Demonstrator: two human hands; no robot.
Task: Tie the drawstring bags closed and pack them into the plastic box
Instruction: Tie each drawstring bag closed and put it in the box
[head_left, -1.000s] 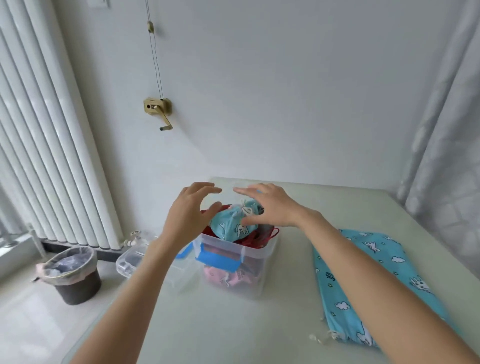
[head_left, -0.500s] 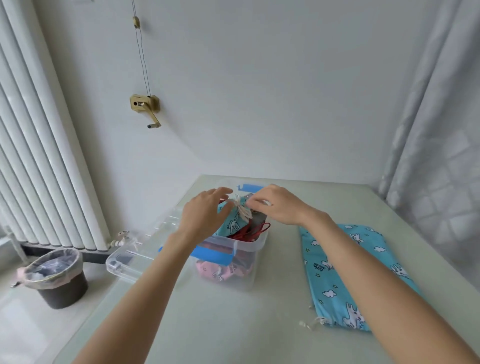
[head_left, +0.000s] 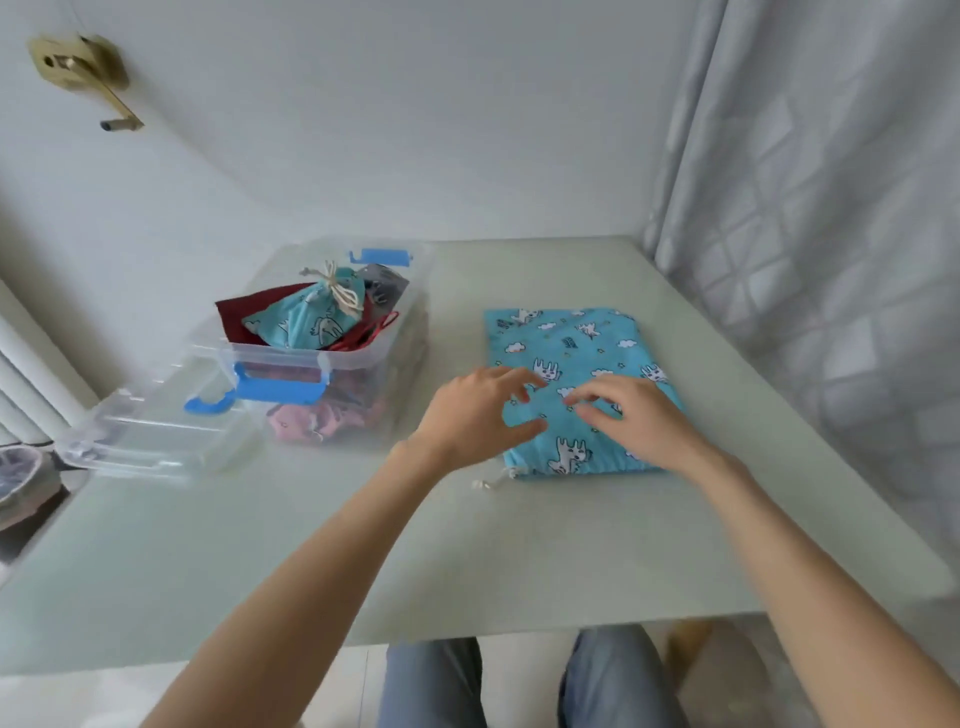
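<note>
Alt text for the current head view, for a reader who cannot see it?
Both hands, left and right, reach with loosely spread fingers over a flat blue bag lying on the table. To the left, an open plastic box holds a tied blue bag on top, its lid beside it.

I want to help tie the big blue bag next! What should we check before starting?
1. Flat blue bag lies on the table within reach: ok.
2. Both hands free: left hand and right hand hold nothing: ok.
3. Drawstring end showing at the bag's near corner: ok.
4. Bag tied closed: not ok.
5. Plastic box open, lid off beside it: ok.
6. Room left in the box, with the tied small bag piled on top: cannot tell.
</note>
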